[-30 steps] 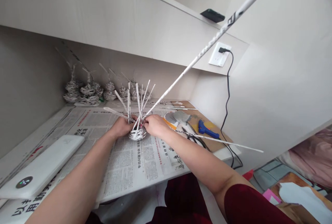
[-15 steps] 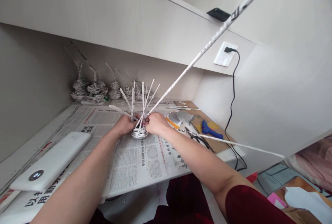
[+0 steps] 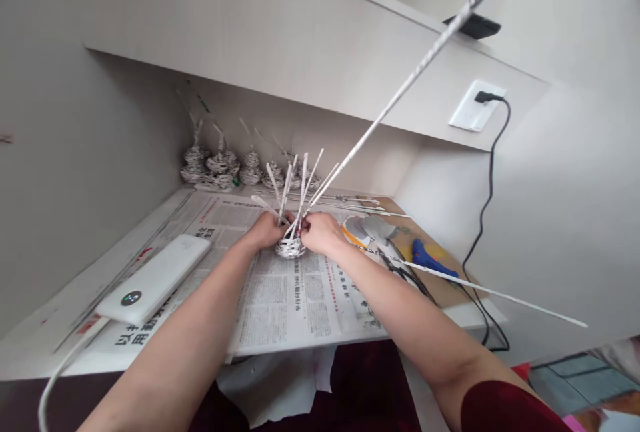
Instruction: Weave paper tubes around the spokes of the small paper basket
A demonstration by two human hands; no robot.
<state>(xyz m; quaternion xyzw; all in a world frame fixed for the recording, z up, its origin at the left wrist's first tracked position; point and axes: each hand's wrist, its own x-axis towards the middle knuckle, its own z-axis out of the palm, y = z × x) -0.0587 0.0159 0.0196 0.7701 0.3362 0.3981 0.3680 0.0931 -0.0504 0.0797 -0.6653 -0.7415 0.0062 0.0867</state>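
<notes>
A small round basket woven from rolled newspaper (image 3: 291, 248) sits on the newspaper-covered tabletop, its upright paper stakes fanning out above the rim. At its left side, my left hand (image 3: 270, 229) is closed on the rim and the bases of the stakes. My right hand (image 3: 323, 233) pinches a long paper tube (image 3: 387, 109) at the basket's right side, and that tube slants far up to the right. A second long tube (image 3: 505, 297) sticks out to the right beyond my right forearm. My fingertips are partly hidden among the stakes.
Several finished woven gourd shapes (image 3: 221, 167) stand along the back wall. A white power bank (image 3: 155, 279) with a cable lies left. On the right are a blue glue gun (image 3: 431, 260) on a brown board (image 3: 400, 217), black-handled tools and loose paper tubes. A socket (image 3: 477, 107) holds a plug.
The view has swung left, so everything appears shifted right. My hands stay at the basket in nearly the same grip, and the long tube still slants up right.
</notes>
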